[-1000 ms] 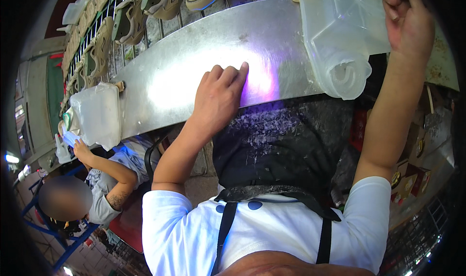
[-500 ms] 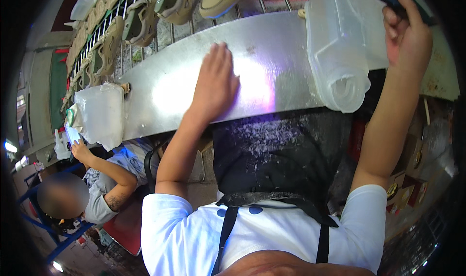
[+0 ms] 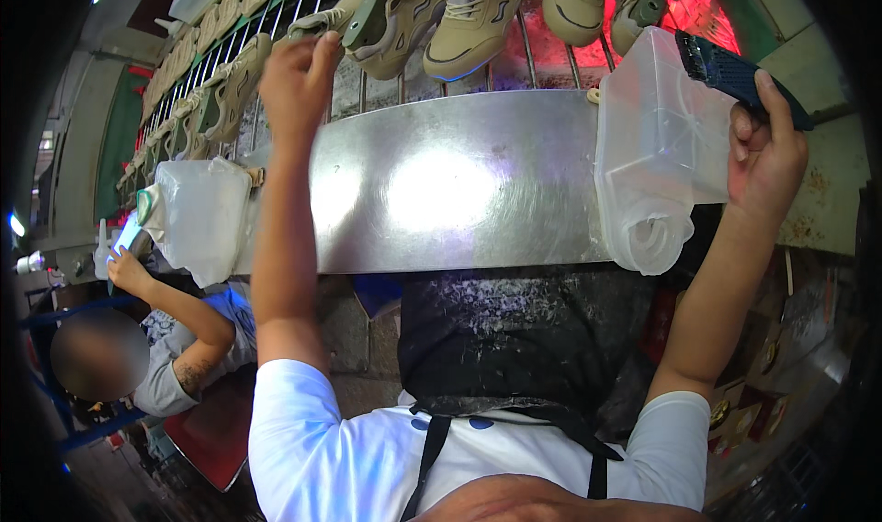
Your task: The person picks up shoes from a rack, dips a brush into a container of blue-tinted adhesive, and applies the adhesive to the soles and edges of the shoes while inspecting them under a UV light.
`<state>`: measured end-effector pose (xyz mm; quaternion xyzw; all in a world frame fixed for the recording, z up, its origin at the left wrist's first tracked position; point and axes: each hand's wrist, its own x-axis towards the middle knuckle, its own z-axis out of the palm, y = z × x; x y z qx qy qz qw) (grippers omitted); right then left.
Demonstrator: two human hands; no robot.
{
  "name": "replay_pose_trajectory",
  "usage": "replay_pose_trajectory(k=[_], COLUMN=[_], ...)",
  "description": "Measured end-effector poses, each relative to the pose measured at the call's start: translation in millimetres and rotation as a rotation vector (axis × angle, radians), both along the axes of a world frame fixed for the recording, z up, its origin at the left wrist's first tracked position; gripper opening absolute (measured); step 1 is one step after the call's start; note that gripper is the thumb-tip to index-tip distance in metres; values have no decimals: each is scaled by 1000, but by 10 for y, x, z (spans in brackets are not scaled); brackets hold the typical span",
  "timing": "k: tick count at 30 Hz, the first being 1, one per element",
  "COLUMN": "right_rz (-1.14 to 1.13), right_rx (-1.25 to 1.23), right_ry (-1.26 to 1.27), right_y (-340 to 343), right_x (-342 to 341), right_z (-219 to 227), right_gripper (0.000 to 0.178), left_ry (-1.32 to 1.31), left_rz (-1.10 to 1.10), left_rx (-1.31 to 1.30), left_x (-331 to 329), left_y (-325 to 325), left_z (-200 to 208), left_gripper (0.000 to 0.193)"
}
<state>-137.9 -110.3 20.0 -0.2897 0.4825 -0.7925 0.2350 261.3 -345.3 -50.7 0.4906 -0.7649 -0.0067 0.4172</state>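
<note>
My left hand [image 3: 299, 76] reaches up to the shoe rack at the far left of the metal plate [image 3: 441, 219]. Its fingers are curled, with the fingertips against or just in front of a beige shoe [image 3: 319, 21]; what they hold, if anything, is hidden. On the right, my right hand [image 3: 772, 150] grips a dark blue brush [image 3: 740, 73], whose black bristle end points left, over a translucent plastic container [image 3: 648, 136]. More beige shoes with green insides, such as a laced shoe [image 3: 470, 30], sit in a row on the rack's metal bars.
A second translucent container [image 3: 207, 214] stands at the plate's left end. Beyond it, a co-worker [image 3: 193, 347] sits with a phone-like bright object [image 3: 129, 232] in hand. Red light glows behind the right-hand shoes. Cardboard boxes [image 3: 735, 416] lie low on the right.
My left hand has lifted off the metal plate and moved up and left to the shoes. The view has shifted, showing more of the rack. My right hand still holds the brush.
</note>
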Motion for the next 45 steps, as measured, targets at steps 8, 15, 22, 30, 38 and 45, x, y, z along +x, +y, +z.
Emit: replay_pose_trajectory(k=[8, 15, 22, 30, 38, 45], right_rz=[-19, -6, 27, 78, 307, 127], right_rx=[13, -17, -13, -84, -310, 472], right_ry=[27, -8, -31, 51, -12, 220], right_y=[-19, -59, -59, 4, 661, 1421], right_x=[-41, -88, -163, -226, -87, 140], right_z=[-44, -102, -168, -238, -103, -362], right_gripper=[15, 15, 14, 15, 18, 25], left_ry=[-463, 205, 473, -68, -406, -848], left_rz=[216, 241, 40, -495, -818, -1130], left_rx=[665, 717, 398, 564, 616, 277], left_x=[443, 998, 1259, 511, -138, -1012], left_y=[-1541, -1556, -832, 675, 1427, 2154], left_z=[-103, -472, -156, 445, 680, 596], left_gripper=[82, 77, 69, 77, 91, 116])
